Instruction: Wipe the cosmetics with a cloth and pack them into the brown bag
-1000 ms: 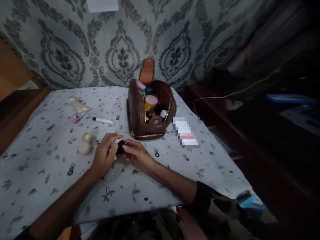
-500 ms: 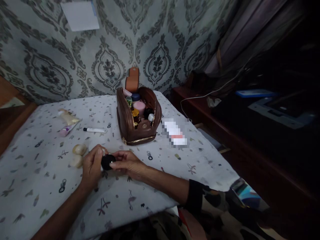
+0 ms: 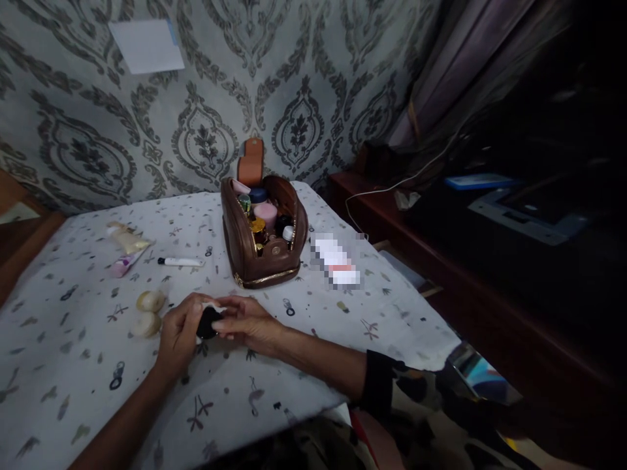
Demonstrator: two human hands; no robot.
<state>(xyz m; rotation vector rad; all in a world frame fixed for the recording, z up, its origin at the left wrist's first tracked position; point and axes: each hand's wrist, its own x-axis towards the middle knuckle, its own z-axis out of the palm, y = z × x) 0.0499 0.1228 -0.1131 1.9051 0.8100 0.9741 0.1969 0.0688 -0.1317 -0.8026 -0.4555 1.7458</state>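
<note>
Low over the near part of the table, my left hand (image 3: pixel 177 329) and my right hand (image 3: pixel 252 325) both grip a small white jar with a round black lid (image 3: pixel 208 324). My right thumb presses on the black lid, while my left fingers wrap the other side; much of the white part is hidden by my fingers. Just left of my left hand lie two round cream-coloured containers (image 3: pixel 149 311). Beyond my hands stands an unzipped brown cosmetic bag (image 3: pixel 262 264), filled with several jars and bottles, among them a pink-lidded one (image 3: pixel 265 214).
A white pen-like tube (image 3: pixel 181 262), a pink-capped tube (image 3: pixel 125 262) and a pale yellow packet (image 3: pixel 126 238) lie at the left of the patterned tablecloth (image 3: pixel 117 431). Right of the bag is a blurred-out white item (image 3: pixel 337 261). A dark red ledge (image 3: pixel 431 267) borders the table.
The view has shifted slightly, so everything sits a little further left. In my hands the black lid has tilted, and more white shows around it. Both hands keep their grip.
</note>
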